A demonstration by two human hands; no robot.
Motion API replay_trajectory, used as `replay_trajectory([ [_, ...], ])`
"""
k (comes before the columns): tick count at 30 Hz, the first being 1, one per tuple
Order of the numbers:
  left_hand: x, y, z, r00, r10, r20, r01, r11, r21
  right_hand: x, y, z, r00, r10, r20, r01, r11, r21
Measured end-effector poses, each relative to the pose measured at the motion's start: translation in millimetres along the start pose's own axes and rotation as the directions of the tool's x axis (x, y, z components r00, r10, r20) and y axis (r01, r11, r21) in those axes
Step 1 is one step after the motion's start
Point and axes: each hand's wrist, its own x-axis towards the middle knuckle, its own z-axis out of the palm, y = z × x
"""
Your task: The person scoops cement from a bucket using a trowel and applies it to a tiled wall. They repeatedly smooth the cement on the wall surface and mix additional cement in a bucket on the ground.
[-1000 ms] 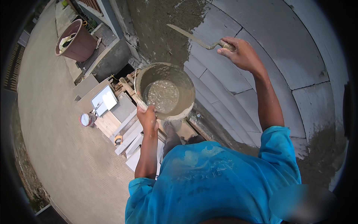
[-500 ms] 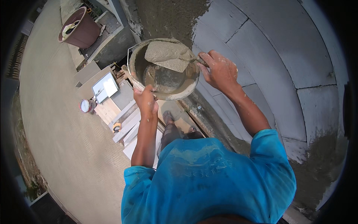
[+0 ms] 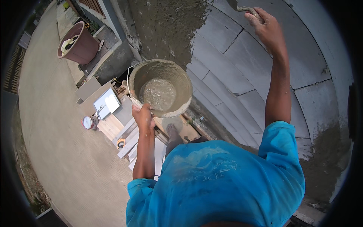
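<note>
My left hand (image 3: 144,117) grips the lower left rim of a mortar-coated bucket (image 3: 180,89), its wire bail hanging at the left side. Wet grey mortar (image 3: 157,93) lies low inside it. Up at the top right, my right hand (image 3: 266,26) is closed on the handle of a trowel (image 3: 245,8), whose blade is mostly out of view at the top edge. Behind the trowel stands a wall of pale grey blocks (image 3: 242,64), partly coated with dark wet mortar (image 3: 166,30) on its left part and at the lower right.
A brown tub (image 3: 81,49) sits on a step at upper left. Below it lie stacked boards (image 3: 113,126), a white tablet-shaped panel (image 3: 107,103), a paint pail (image 3: 90,122) and a yellow-handled saw (image 3: 121,143), beside pavement (image 3: 56,143). My foot stands on a platform (image 3: 186,128) under the bucket.
The trowel, loaded with mortar over the bucket half a second ago, has swung up and right to the wall. The bucket and my left hand have moved slightly down and left.
</note>
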Motion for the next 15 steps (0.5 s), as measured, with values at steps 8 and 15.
replay_trajectory([
  [8,-16,-1,67,0.971,0.227,0.080,-0.228,0.974,0.002,-115,-28,117,0.531,0.136,0.836,0.212,0.934,-0.286],
  [15,-5,18,62,0.962,0.267,0.050,-0.269,0.962,0.044,-159,-6,158,0.885,-0.191,0.424,0.332,0.898,-0.287],
])
